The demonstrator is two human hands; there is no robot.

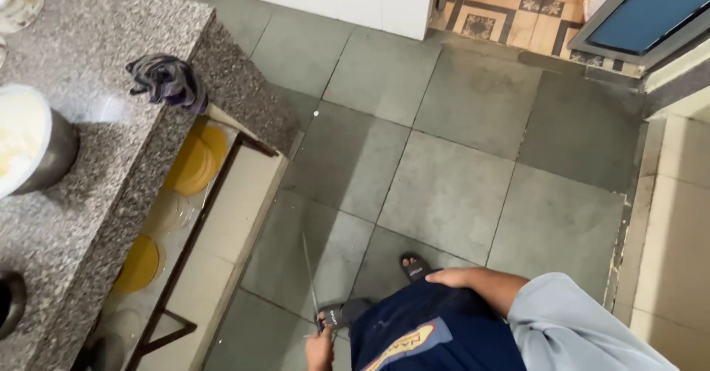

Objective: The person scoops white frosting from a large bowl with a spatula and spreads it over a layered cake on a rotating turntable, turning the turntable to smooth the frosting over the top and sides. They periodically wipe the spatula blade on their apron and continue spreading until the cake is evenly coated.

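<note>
Head view: the left hand [319, 349], at the bottom edge of the frame, has its fingers wrapped around the handle of a long thin steel blade [309, 271] that points up and away over the grey tiled floor [444, 186]. The right hand [452, 277] rests flat on the dark blue apron [429, 326], fingers together and holding nothing. A sandalled foot [414, 267] stands just beyond the apron, another [333, 315] right beside the blade's handle. To the left runs the speckled granite worktop [96, 156], with a crumpled striped cloth [167, 81] at its front edge and a steel pot with a white lid [29, 145] near its left edge. Yellow plates [194, 162] sit on the open shelf below. The risk I judge: the blade hangs close to the bare toes, so a loose grip could drop it onto them, or a swing could nick the shelf frame
</note>
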